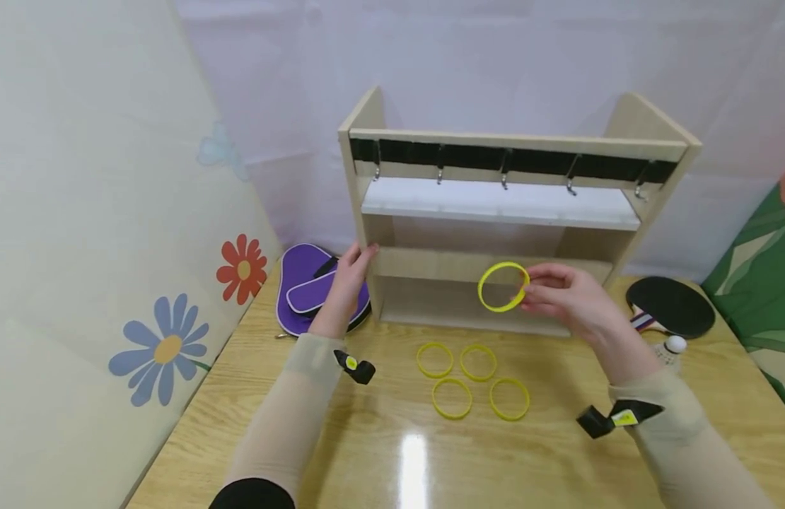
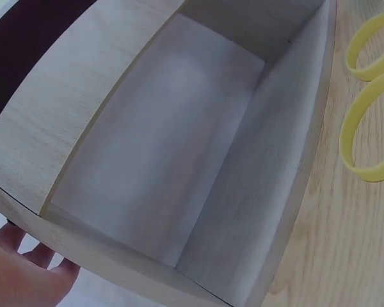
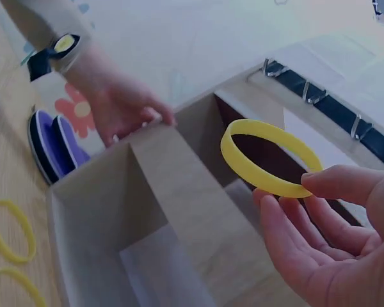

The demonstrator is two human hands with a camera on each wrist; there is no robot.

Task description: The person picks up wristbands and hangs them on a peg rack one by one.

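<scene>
Head view: the right hand (image 1: 567, 297) pinches a yellow ring (image 3: 240, 163) between thumb and fingertips, holding it up in front of the lower part of a wooden shelf (image 1: 494, 265). The left hand (image 1: 348, 279) grips the shelf's left side panel, thumb at the front edge; the left wrist view shows fingertips on the panel's outer face. Four more yellow rings (image 1: 452, 416) lie flat on the wood-grain table (image 1: 367, 438) before the shelf, below the raised one. Along the shelf's top, metal hooks (image 1: 505, 173) hang over a black strip (image 1: 472, 154). A purple case (image 1: 300, 265) lies beside the left panel; a black paddle (image 1: 672, 307) and a shuttlecock (image 1: 675, 344) sit to the right.
</scene>
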